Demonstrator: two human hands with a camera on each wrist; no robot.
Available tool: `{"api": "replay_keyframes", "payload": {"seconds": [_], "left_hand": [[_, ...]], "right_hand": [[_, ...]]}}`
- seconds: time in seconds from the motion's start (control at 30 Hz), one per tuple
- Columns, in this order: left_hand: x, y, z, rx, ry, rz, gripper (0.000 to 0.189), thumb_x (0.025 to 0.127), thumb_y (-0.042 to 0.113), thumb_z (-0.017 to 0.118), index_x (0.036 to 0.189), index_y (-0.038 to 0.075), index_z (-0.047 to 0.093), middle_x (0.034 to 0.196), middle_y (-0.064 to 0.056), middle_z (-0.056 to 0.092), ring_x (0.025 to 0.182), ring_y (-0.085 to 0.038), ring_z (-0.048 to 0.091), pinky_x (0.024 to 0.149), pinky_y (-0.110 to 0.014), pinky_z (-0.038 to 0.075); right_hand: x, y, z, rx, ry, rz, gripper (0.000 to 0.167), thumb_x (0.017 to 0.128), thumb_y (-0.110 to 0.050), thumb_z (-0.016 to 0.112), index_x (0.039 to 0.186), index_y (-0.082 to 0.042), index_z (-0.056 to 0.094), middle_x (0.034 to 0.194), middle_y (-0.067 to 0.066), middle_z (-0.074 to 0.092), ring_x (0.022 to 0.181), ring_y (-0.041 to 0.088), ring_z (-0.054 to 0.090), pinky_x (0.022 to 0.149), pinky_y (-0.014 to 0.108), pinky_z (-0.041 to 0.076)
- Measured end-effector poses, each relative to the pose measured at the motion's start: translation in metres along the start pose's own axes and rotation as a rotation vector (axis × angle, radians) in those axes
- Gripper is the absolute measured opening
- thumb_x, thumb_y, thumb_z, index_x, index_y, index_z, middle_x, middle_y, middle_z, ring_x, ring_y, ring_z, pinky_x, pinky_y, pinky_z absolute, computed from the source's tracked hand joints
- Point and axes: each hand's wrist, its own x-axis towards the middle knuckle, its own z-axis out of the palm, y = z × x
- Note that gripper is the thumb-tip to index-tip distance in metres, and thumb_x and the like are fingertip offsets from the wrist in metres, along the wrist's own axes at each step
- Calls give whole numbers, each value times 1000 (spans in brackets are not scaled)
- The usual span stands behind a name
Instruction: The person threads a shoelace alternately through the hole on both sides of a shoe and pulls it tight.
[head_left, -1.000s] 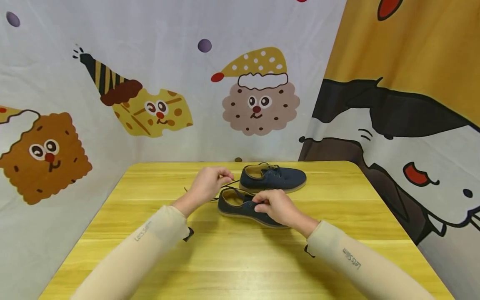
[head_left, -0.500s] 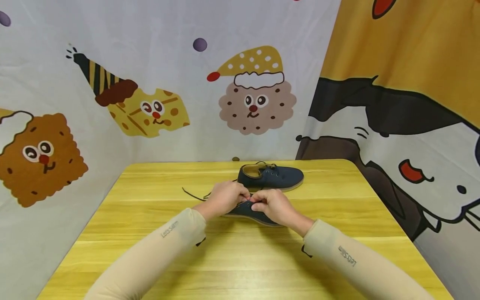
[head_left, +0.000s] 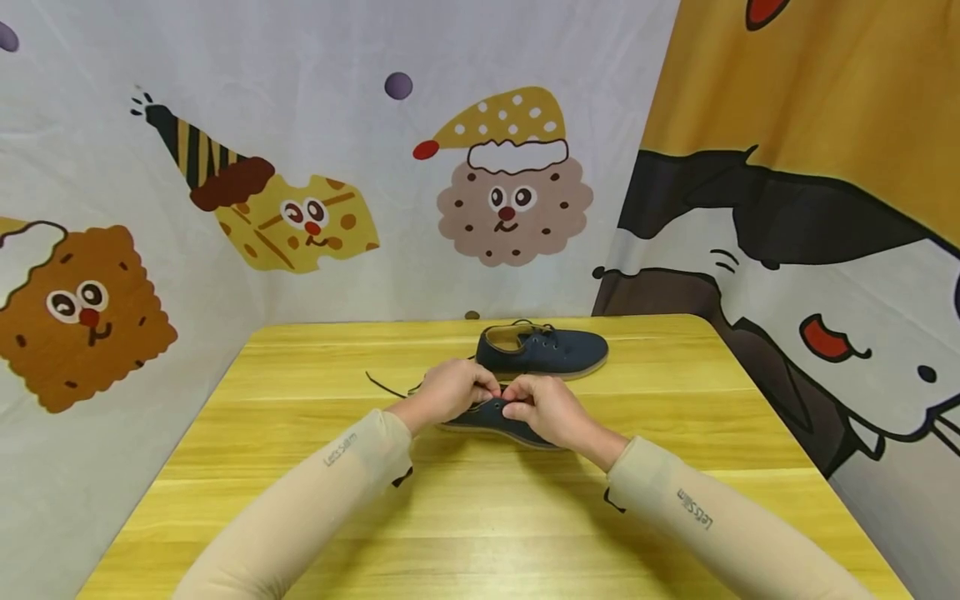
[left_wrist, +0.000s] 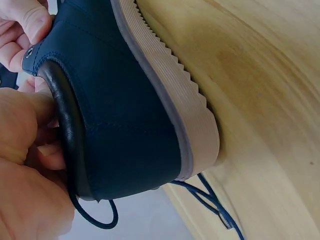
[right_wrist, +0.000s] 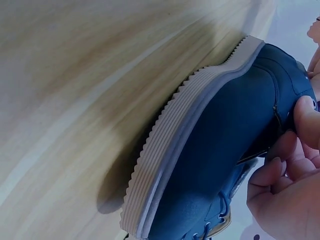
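Note:
A navy lace-up shoe [head_left: 491, 418] with a pale ridged sole stands on the table under both hands. My right hand [head_left: 553, 410] pinches its eyelet flap, with the thumb on the outside beside an eyelet [left_wrist: 29, 51]. Across from it, my left hand [head_left: 452, 390] has its curled fingers in the shoe's opening at the flap. What those fingertips hold is mostly hidden; a dark shoelace [left_wrist: 102, 226] loops out below that hand over the heel. More lace [head_left: 384, 387] trails onto the table at the left.
Just behind, a matching navy shoe [head_left: 566, 350] stands with its toe to the right and its laces threaded. Both rest on a yellow wood-grain table [head_left: 480, 533]. A cartoon-printed curtain [head_left: 330, 83] hangs beyond the table's back edge.
A second ago my left hand held the lace up, away from the shoe; it has since come down and right to the eyelets, beside my right hand. The right hand stays at the flap.

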Motion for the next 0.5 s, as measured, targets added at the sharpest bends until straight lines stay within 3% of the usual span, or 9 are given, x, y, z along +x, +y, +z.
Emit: {"api": "replay_keyframes", "payload": {"seconds": [0.3,0.4,0.5], "left_hand": [[2,1,-1,-39,-40,6,16,90,18,71,91,33,74,88,19,66,83,-5,59,74,-29,50],[-1,3,0,-95,-61,-13,14,93,16,67,94,30,71,90,16,65,85,-5,59,75,-28,50],[-7,4,-1,-244,-85,-35,12,100,14,57,103,24,64,97,8,65,89,-7,59,77,-29,49]], "right_hand": [[2,2,0,13,2,18,10,87,-19,75,94,-21,68,83,-12,63,66,8,56,59,29,50],[1,2,0,33,5,44,12,86,-19,75,94,-20,67,81,-10,62,66,9,57,59,29,51],[1,1,1,41,6,52,13,86,-19,76,94,-19,66,81,-9,62,67,9,58,60,28,51]]}}
